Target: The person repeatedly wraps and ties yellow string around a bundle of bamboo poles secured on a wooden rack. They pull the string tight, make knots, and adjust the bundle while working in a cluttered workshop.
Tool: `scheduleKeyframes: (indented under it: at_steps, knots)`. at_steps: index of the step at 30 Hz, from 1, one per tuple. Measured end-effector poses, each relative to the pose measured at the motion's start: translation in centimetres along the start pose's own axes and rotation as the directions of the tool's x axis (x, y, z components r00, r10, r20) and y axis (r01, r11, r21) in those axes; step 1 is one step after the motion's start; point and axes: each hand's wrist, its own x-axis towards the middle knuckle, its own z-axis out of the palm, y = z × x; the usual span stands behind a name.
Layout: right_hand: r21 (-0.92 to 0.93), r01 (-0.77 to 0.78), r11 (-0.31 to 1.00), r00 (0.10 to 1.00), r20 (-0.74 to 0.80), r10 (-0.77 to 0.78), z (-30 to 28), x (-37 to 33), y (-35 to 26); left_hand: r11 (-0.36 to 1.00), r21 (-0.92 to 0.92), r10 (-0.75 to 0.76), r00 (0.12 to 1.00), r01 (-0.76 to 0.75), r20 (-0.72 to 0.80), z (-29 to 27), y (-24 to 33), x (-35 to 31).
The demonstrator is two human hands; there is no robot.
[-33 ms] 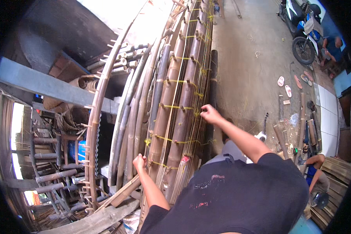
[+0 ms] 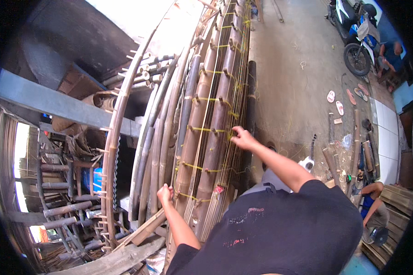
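Two long brown bamboo poles [image 2: 218, 121] run away from me side by side, with short pegs along them and yellow cords [image 2: 199, 129] across. Along their right side lies a bundle of thin split bamboo strips [image 2: 225, 167]. My right hand [image 2: 244, 139] is at this bundle's right edge, fingers curled and pinched; what they hold is too small to make out. On the left of the poles, my left hand [image 2: 165, 194] is closed like a fist, close to the end of a yellow cord. Whether it grips that cord cannot be seen.
More bamboo poles [image 2: 158, 133] lie to the left, beside a curved pegged pole [image 2: 112, 151]. A black-and-white cat [image 2: 307, 163] is right of my legs. Sandals [image 2: 339, 107], bamboo pieces [image 2: 330, 160] and a motorbike [image 2: 358, 57] are farther right. Two people sit at the right.
My right hand has shifted slightly left and down, its fingertips nearer the strips. The left hand stays closed in about the same place. The whole view has tilted a little.
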Motion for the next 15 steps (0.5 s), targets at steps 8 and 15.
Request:
scheduleKeyframes:
  at_steps: [8,15]
  knots:
    - [-0.631,0.340,0.697,0.748,0.631,0.207,-1.7,-6.8,10.9,0.991,-0.008,0.130,0.991,-0.131,-0.005,-0.4,5.2,-6.6]
    - [-0.255,-0.156,0.954,0.978,0.094,0.185,-10.3,8.7,4.6,0.988,-0.076,0.134,0.991,-0.131,0.028,5.7,10.6,-11.5]
